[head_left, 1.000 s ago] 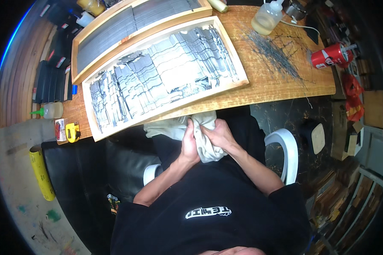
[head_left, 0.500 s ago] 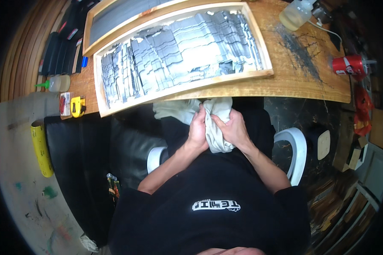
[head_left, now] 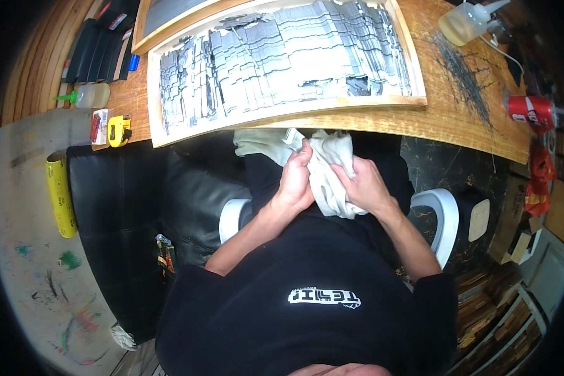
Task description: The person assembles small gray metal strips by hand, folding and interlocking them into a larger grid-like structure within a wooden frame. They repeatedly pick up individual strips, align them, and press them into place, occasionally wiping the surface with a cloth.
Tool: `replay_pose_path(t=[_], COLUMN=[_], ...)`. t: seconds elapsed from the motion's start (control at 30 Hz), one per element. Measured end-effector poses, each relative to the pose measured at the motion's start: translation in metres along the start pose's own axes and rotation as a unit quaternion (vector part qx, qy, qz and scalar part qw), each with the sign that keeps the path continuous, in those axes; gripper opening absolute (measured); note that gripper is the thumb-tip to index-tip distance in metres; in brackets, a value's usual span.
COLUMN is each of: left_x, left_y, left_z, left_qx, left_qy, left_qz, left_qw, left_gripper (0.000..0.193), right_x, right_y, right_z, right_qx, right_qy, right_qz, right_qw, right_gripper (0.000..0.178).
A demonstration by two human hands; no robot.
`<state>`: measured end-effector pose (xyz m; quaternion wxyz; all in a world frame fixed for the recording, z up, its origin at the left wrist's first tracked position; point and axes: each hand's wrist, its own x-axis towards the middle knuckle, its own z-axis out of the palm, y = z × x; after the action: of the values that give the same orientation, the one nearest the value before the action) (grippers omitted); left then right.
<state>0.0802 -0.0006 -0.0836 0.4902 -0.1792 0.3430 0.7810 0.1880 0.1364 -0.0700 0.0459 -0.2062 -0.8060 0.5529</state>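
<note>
Off-white cloth (head_left: 328, 168) is bunched between both hands in the head view, held over the person's lap just below the near edge of the wooden table (head_left: 448, 119). The left hand (head_left: 296, 182) is curled around the cloth's left side, fingers closed over the fabric with the knuckles facing up. The right hand (head_left: 365, 186) grips the cloth from the right, fingers wrapped into the folds, so the two hands press toward each other with the fabric between them. A loose end of the cloth spills up and to the left, touching the table's edge.

On the table, just beyond the hands, lies a shallow wooden tray (head_left: 282, 113) filled with overlapping grey metal strips (head_left: 282, 69). A second framed panel (head_left: 169, 25) lies behind it toward the far left. To the tray's right, a patch of dark scribbled marks (head_left: 464, 75) covers the tabletop, with a translucent squeeze bottle (head_left: 467, 22) near the far edge and a red drink can (head_left: 529, 109) lying on its side at the right end. At the left end sit a yellow tape measure (head_left: 119, 130), a small red and white packet (head_left: 98, 125) and a squeeze bottle with a green nozzle (head_left: 84, 96).

The person sits in a black top on a chair with white armrests (head_left: 442, 216). A yellow roll (head_left: 61, 194) lies on the paint-spattered floor (head_left: 25, 263) at the left.
</note>
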Motion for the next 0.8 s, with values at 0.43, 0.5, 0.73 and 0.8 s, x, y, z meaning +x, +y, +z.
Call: replay_pose_path(t=[0.43,0.5,0.73,0.8], left_x=[-0.016,-0.016,-0.032,-0.034], left_y=[0.027,0.030,0.026,0.025], left_z=[0.005,0.014,0.049,0.057], left_qx=[-0.102,-0.076,-0.018,-0.009], left_qy=[-0.074,-0.090,-0.172,-0.172], left_qz=[-0.088,-0.107,-0.152,-0.169], left_qw=[0.988,0.987,0.973,0.971], left_gripper=[0.027,0.027,0.027,0.027], right_x=[-0.077,-0.069,-0.066,-0.069], right_y=[0.001,-0.015,-0.054,-0.042], right_z=[-0.160,-0.136,-0.055,-0.044], right_qx=[-0.385,-0.381,0.158,0.152], right_qy=[-0.052,0.010,-0.134,-0.098], right_qz=[0.136,0.043,-0.006,-0.051], right_qw=[0.911,0.924,0.978,0.982], right_gripper=[0.042,0.044,0.032,0.025])
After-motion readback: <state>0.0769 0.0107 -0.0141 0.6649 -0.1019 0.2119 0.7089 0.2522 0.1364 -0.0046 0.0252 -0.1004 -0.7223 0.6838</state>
